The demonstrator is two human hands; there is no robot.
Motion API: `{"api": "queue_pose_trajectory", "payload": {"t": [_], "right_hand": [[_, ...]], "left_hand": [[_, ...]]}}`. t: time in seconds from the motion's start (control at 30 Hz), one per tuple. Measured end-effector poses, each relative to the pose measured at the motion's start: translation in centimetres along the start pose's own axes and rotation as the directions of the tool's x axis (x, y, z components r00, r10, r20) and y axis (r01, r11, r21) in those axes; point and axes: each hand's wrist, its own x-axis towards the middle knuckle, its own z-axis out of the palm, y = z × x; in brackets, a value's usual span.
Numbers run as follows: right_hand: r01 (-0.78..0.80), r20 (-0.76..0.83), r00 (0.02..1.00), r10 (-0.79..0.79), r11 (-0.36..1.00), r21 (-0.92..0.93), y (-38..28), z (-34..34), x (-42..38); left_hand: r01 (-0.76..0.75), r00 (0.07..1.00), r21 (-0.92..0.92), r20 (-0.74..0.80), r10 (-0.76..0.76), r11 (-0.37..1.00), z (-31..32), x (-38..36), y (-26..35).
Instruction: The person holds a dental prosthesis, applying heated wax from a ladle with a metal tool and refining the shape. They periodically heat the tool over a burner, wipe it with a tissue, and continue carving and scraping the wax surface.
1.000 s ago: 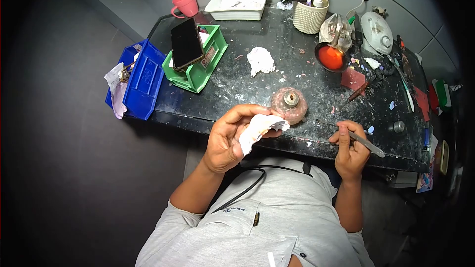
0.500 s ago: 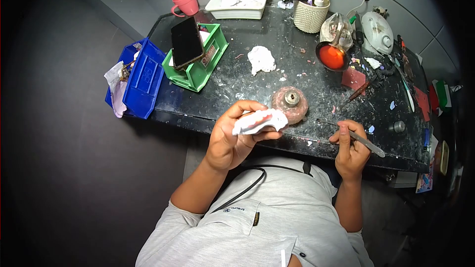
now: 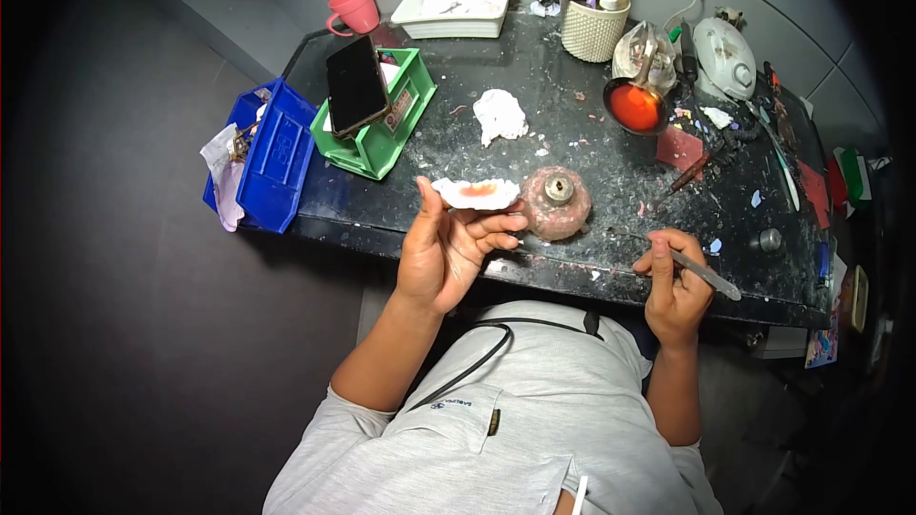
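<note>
A white plaster-like piece point(image 3: 477, 195) with an orange-pink patch is held up between the thumb and fingers of my left hand point(image 3: 444, 253). Just right of it stands a round pinkish glass burner point(image 3: 557, 202) with a metal neck. My right hand point(image 3: 679, 288) grips a thin metal tool point(image 3: 704, 273) like a pen, over the bench's front edge, its tip pointing left. Behind the burner lies a lumpy white piece point(image 3: 501, 116). A ladle point(image 3: 635, 107) of glossy orange-red material sits farther back on the right.
A green bin point(image 3: 401, 124) with a phone point(image 3: 357, 86) on it and a blue bin point(image 3: 277, 154) stand left. Behind are a pink mug point(image 3: 355, 9), white tray point(image 3: 453, 8) and woven holder point(image 3: 594, 31). Red sheets point(image 3: 679, 148), a knife point(image 3: 689, 175) and scraps lie right.
My left hand has turned the white piece and moved it slightly up and left, away from the burner's front, so its orange-pink patch shows more. My right hand has barely moved.
</note>
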Motion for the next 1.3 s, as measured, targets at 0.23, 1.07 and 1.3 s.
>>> {"api": "queue_pose_trajectory", "payload": {"t": [0.23, 1.07, 1.3], "right_hand": [[-0.014, -0.001, 1.000, 0.014, 1.000, -0.021, -0.1, 0.0, 0.0], [-0.334, -0.118, 0.926, 0.360, 0.629, -0.703, -2.1, -7.7, 10.4], [-0.255, -0.010, 0.927, 0.374, 0.613, -0.748, -0.2, -3.6, 11.8]], "left_hand": [[0.004, 0.996, 0.061, -0.088, 0.002, 0.998, 0.0, 0.5, 0.5], [0.524, 0.807, 0.520, -0.049, -0.589, 0.674, 2.9, 5.6, -0.6], [0.377, 0.923, 0.591, -0.177, -0.341, 0.713, 4.0, 8.5, 2.2]]}}
